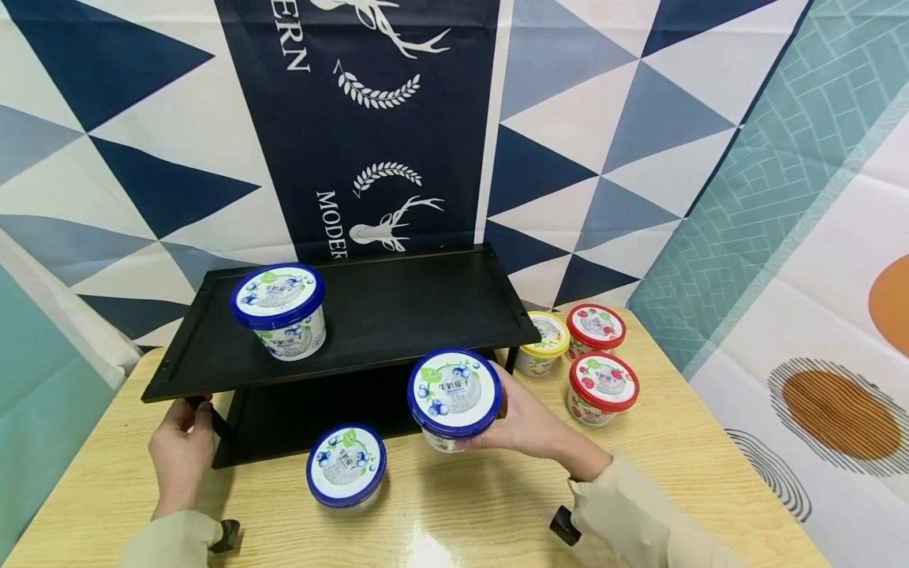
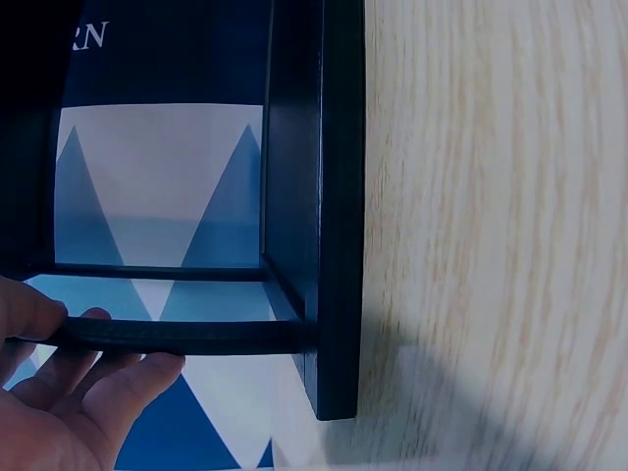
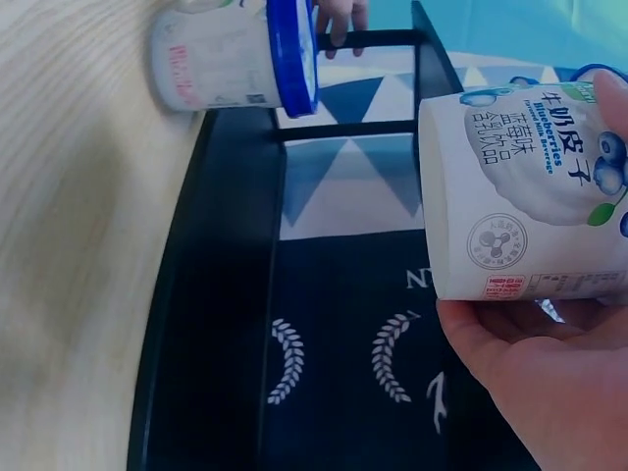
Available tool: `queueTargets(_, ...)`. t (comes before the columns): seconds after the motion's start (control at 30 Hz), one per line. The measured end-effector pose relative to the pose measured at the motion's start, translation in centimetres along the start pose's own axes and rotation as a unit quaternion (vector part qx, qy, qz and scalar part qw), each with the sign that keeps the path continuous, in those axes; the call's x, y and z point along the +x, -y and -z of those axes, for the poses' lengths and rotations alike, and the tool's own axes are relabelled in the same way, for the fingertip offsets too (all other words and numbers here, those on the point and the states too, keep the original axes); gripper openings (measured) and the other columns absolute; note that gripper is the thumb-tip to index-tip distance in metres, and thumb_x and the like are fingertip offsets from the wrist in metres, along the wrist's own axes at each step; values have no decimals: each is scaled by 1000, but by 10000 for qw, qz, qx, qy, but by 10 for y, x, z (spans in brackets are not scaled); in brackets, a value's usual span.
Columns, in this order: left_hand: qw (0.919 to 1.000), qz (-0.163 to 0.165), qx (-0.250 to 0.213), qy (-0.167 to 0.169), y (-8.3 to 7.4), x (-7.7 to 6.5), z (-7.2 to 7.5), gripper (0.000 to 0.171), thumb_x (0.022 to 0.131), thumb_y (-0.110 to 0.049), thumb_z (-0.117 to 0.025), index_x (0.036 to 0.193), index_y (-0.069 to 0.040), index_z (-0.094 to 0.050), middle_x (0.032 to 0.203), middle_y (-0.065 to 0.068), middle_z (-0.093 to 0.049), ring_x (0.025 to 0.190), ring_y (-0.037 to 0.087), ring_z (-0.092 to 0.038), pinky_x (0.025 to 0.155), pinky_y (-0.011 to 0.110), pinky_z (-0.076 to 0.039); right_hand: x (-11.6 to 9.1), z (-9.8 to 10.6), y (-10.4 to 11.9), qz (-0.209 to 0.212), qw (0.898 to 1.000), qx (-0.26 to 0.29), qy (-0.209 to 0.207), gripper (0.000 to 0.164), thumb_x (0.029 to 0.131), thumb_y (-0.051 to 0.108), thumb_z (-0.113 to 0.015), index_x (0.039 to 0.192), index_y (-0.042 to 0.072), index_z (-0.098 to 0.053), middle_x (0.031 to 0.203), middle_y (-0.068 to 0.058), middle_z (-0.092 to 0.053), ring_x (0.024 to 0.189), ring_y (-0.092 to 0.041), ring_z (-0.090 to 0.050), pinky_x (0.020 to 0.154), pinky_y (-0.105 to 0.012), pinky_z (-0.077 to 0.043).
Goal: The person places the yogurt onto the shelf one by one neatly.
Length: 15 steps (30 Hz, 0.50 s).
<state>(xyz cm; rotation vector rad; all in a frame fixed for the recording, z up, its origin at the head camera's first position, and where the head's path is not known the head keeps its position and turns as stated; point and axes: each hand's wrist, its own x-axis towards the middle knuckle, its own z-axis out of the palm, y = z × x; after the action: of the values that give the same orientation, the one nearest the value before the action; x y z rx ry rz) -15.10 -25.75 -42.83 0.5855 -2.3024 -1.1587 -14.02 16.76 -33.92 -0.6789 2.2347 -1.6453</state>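
In my right hand [image 1: 529, 418] I hold a blue-lidded blueberry yogurt tub [image 1: 454, 394], raised in front of the black two-tier shelf [image 1: 405, 304]. The right wrist view shows that tub's printed side [image 3: 530, 196], thumb and fingers around it. My left hand [image 1: 183, 450] grips the shelf's front left leg [image 2: 177, 337], just under the top board. A second blueberry tub [image 1: 284, 315] stands on the left of the top board. Another one [image 1: 346, 467] stands on the table before the lower board [image 1: 319, 402].
Right of the shelf stand a yellow-lidded tub [image 1: 543, 343] and two red-lidded tubs, one behind [image 1: 595, 327] and one in front [image 1: 602, 386]. All rest on the wooden table [image 1: 440, 528]. A patterned cloth [image 1: 568, 158] hangs directly behind the shelf.
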Motion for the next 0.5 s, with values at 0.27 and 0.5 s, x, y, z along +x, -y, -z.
queueTargets(0.27, 10000, -13, 41, -21, 0, 0, 0, 23, 96, -18, -48, 103, -6, -65, 81, -20, -57, 72, -21, -38, 60, 6, -35, 4, 4, 15, 113, 9999, -109, -37, 88, 71, 21, -82, 140, 11, -30, 138, -12, -44, 123, -32, -44, 100, -49, -42)
queueTargets(0.5, 9999, 0, -11, 155, 0, -1, 1, 28, 97, -20, -45, 109, -4, -63, 108, 20, -64, 74, -21, -36, 57, 5, -34, 7, 8, 25, 109, 9999, -64, -55, 89, 70, 18, -83, 140, 11, -29, 137, -12, -45, 121, -30, -46, 100, -48, -43)
